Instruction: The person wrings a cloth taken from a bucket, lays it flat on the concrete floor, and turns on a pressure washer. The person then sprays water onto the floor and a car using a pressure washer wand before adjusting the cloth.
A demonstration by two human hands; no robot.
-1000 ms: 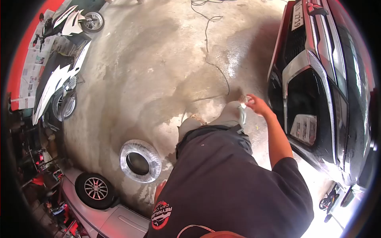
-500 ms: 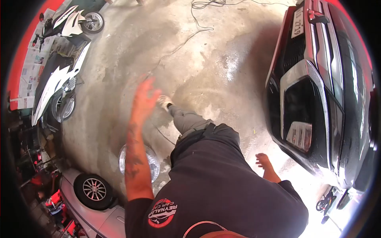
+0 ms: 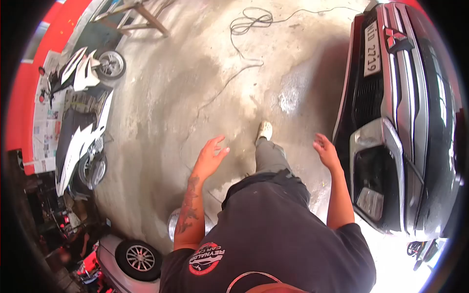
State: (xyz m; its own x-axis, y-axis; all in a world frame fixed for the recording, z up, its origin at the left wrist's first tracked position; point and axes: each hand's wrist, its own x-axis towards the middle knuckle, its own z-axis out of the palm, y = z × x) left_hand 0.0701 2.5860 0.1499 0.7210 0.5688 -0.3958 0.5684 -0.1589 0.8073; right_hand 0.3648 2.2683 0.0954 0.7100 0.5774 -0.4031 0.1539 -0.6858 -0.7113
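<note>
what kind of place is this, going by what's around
Probably a vehicle workshop or car-care garage: a dark vehicle and a white motorcycle stand on a bare floor, and the shirt logo includes the word "CAR".

1. License plate (image 3: 372, 49) on dark car (image 3: 436, 151): digits "2719"; preceding letters appear "NID".
2. Badge (image 3: 394, 35) on car's grille (image 3: 396, 63): red three-diamond Mitsubishi emblem.
3. Logo (image 3: 207, 259) on dark shirt (image 3: 278, 224): "REYNALD", "CAR CA"; line ends unclear.

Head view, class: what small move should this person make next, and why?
Probably a short step forward, kept clear of the cable: one shoe is out in front, the left hand and right hand look empty, and the cable lies loose on the floor ahead.
</note>
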